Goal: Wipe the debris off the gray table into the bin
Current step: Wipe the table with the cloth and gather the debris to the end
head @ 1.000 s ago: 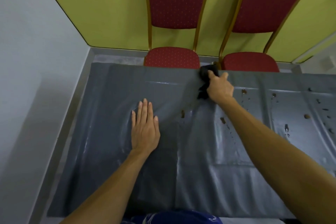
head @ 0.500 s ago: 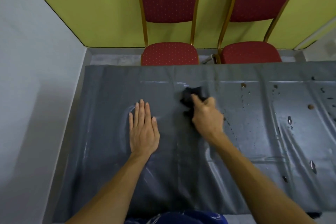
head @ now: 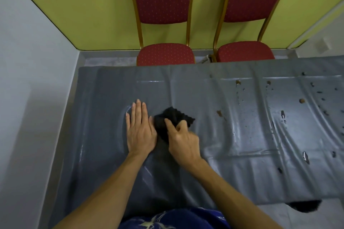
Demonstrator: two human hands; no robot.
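The gray table (head: 104,135) is covered with a wrinkled, shiny gray sheet. My right hand (head: 183,142) grips a black cloth (head: 171,119) and presses it on the sheet near the middle. My left hand (head: 140,130) lies flat, fingers together, right beside the cloth on its left, touching it. Brown and dark debris (head: 219,113) and wet droplets are scattered over the right half of the table, with more debris bits (head: 301,100) further right. No bin is clearly in view.
Two red chairs with gold frames (head: 165,54) (head: 244,51) stand pushed against the table's far edge, in front of a yellow-green wall. A gray wall runs along the left. A dark object (head: 305,205) peeks from under the table's near right edge.
My right hand has dragged the black cloth from the far edge of the table toward me and to the left, up against my left hand. The left hand stayed flat in place.
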